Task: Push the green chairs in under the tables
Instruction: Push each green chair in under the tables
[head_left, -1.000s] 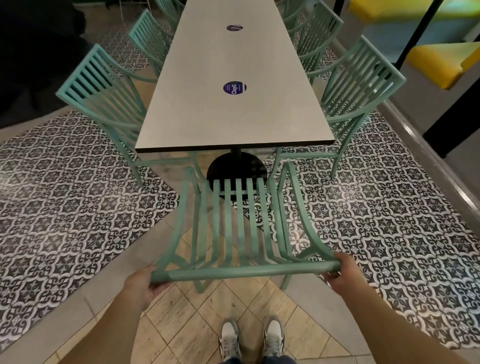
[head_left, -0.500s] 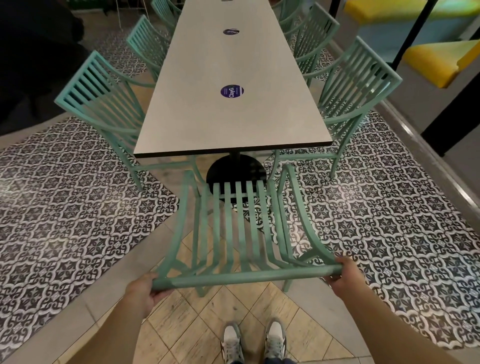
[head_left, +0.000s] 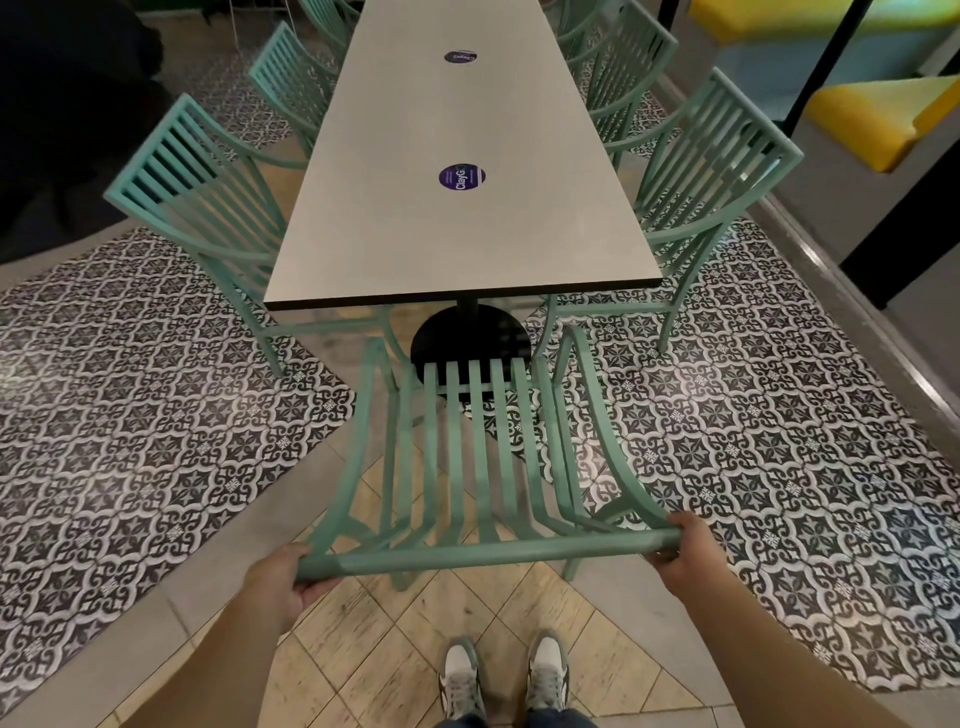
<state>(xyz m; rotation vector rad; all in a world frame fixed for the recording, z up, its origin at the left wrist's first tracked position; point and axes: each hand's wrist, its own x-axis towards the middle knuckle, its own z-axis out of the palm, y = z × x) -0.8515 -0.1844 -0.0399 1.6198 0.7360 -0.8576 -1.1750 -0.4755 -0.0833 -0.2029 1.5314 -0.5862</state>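
Since the earlier look, very little has shifted: the end chair (head_left: 467, 467) has crept a touch toward the table (head_left: 462, 171) and both hands keep their hold. At seven o'clock the left hand (head_left: 283, 577) has its fingers curled round the left end of the chair's top rail; at four o'clock the right hand (head_left: 685, 558) grips the right end the same way. That chair stands at six o'clock from the table's near edge, its front slats just over the black round base (head_left: 470, 332), its seat not yet under the top, so I'd judge this push barely begun. At ten o'clock the left side chair (head_left: 197, 192) and at two o'clock the right side chair (head_left: 711, 171) look tucked against the table's long edges, with more behind them toward twelve o'clock, which seem tucked too, though I cannot tell for certain.
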